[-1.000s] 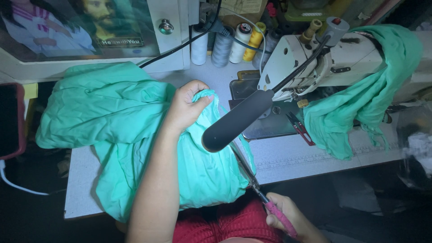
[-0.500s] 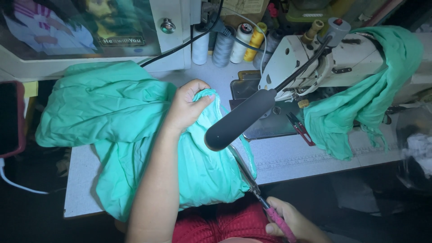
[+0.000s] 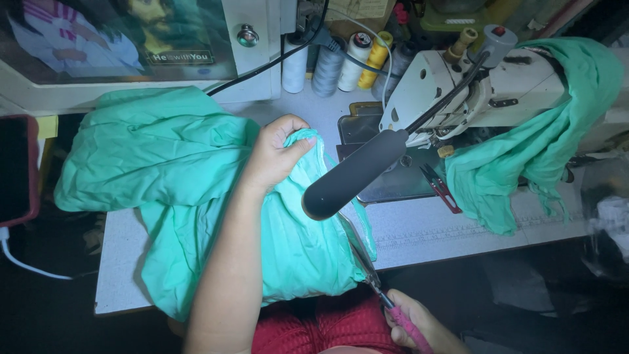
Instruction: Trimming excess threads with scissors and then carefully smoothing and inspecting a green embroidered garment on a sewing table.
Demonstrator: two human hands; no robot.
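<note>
Turquoise fabric (image 3: pixel 196 170) lies bunched on the surface (image 3: pixel 419 229); left hand (image 3: pixel 275 157) fingers pinch a fold, right hand (image 3: pixel 413 324) grips scissors (image 3: pixel 363 259) along its edge, cutting seemingly underway.

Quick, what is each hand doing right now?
Left hand: closed, gripping a bunch of the green cloth.
Right hand: closed on the pink handle of the scissors.

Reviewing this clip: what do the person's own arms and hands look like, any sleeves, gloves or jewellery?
Both are bare. The left hand and its forearm show no sleeve, glove, watch or ring. The right hand is cut off by the frame edge; the part in view is also ungloved and sleeveless.
</note>
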